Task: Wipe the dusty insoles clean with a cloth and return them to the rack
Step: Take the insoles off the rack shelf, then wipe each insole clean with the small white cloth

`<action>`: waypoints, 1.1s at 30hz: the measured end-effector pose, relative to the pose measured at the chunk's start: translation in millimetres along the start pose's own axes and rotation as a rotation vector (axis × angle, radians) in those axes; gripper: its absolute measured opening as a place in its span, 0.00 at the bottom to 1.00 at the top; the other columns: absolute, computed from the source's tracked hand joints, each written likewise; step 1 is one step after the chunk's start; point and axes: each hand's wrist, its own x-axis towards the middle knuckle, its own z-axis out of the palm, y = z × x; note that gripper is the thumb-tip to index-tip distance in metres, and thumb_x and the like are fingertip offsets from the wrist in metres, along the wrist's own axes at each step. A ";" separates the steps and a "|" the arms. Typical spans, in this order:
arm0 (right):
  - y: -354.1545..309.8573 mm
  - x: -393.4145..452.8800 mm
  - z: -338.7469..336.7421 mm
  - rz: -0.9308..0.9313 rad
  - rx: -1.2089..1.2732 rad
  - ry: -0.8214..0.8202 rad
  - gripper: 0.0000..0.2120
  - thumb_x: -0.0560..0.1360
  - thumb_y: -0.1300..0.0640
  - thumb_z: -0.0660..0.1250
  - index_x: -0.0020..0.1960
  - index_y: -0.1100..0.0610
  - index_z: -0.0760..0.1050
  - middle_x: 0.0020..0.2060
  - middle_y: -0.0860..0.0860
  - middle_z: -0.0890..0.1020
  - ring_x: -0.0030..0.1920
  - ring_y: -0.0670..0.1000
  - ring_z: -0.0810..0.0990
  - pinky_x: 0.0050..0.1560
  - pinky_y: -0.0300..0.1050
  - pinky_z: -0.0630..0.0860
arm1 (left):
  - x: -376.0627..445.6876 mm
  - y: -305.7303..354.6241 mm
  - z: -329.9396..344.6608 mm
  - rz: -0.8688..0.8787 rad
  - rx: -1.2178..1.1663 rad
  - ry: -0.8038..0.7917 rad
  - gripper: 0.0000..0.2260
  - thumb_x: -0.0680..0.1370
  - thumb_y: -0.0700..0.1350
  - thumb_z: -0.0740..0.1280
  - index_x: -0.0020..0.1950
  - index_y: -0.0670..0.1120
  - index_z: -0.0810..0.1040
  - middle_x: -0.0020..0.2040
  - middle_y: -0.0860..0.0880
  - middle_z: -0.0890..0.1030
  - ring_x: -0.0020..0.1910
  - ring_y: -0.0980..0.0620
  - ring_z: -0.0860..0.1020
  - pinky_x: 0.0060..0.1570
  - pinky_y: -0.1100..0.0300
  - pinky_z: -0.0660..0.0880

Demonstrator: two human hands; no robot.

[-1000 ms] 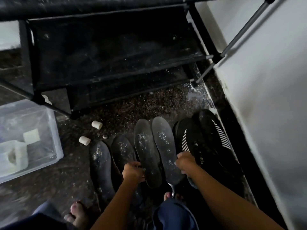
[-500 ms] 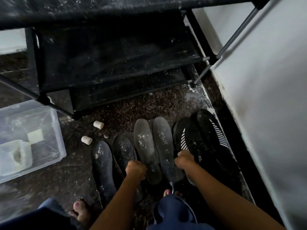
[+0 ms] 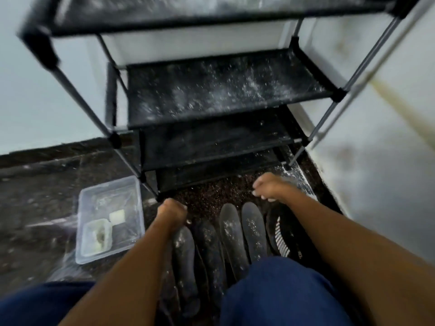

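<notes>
Clear tub, 2 pale blocks inside

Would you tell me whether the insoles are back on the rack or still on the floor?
On the floor. The dusty insoles lie side by side in front of the rack, whose visible shelves hold only dust.

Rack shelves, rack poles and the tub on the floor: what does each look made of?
Rack shelves: thin black sheet, likely fabric, matte, stretched between bars, speckled with white dust. Rack poles: probably metal tube, grey with a dull sheen, joined by black corner pieces, likely plastic. Tub: clear plastic, glossy and see-through, its contents showing through. The frame is blurred, so fine texture is uncertain.
</notes>
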 end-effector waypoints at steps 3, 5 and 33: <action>-65.2 -26.8 -23.5 -0.148 -0.031 0.078 0.12 0.76 0.59 0.65 0.56 0.64 0.78 0.53 0.60 0.81 0.53 0.58 0.80 0.56 0.51 0.77 | -21.4 -6.5 -85.9 0.026 -0.017 0.187 0.11 0.76 0.40 0.63 0.54 0.36 0.80 0.55 0.36 0.80 0.56 0.39 0.78 0.56 0.50 0.76; -102.8 -43.1 -23.5 -0.231 -0.024 0.044 0.13 0.77 0.58 0.64 0.58 0.65 0.77 0.54 0.60 0.80 0.53 0.58 0.80 0.55 0.53 0.78 | -36.2 -15.9 -127.8 0.030 -0.084 0.252 0.11 0.75 0.38 0.64 0.54 0.36 0.80 0.54 0.35 0.81 0.56 0.38 0.79 0.56 0.48 0.77; -232.0 52.3 357.2 -0.946 -0.555 -0.149 0.27 0.76 0.66 0.60 0.73 0.53 0.62 0.75 0.52 0.57 0.76 0.54 0.44 0.74 0.48 0.39 | 74.4 -270.3 -54.9 -0.363 -0.525 0.414 0.14 0.74 0.37 0.63 0.59 0.41 0.79 0.56 0.41 0.82 0.59 0.42 0.77 0.59 0.56 0.71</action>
